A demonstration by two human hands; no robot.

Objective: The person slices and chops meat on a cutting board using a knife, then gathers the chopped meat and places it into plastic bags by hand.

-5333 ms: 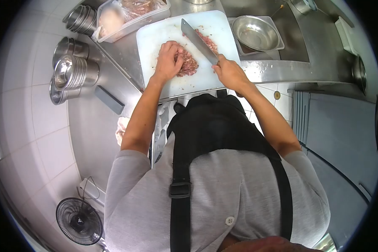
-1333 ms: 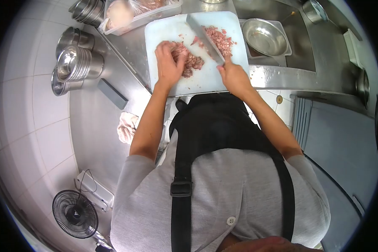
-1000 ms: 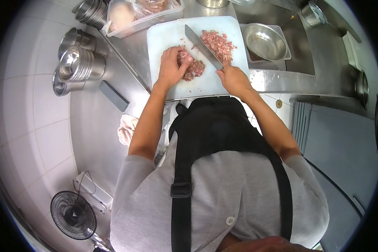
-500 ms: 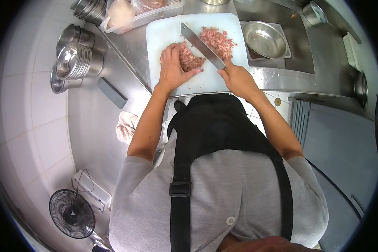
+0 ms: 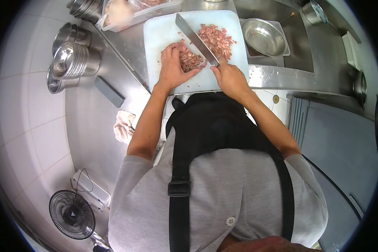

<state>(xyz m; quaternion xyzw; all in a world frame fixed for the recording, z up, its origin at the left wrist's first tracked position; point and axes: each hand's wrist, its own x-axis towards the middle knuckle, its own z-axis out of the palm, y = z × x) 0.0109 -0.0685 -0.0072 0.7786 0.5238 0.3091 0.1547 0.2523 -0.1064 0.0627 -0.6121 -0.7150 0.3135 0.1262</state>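
Note:
My right hand [image 5: 232,79] is closed round the handle of a kitchen knife [image 5: 196,39]. Its long, wide blade points away and to the left, between two heaps of meat on a white cutting board [image 5: 158,30]. My left hand [image 5: 171,70] curls round the left heap of partly cut meat [image 5: 190,60], fingertips at its far side and thumb along its near side. Fine pink pieces form the chopped meat [image 5: 216,41] right of the blade. My fingers hide part of the left heap.
A metal bowl [image 5: 262,38] sits in a tray at the sink, right of the board. A plastic tub [image 5: 153,13] stands behind it. Stacked metal containers [image 5: 73,63], a grey block [image 5: 109,92] and a cloth [image 5: 124,127] are on the left counter.
My right hand and the knife have shifted slightly left and away from me. My left hand stays at the left heap, whose cut pieces look more spread. The whole view has shifted slightly.

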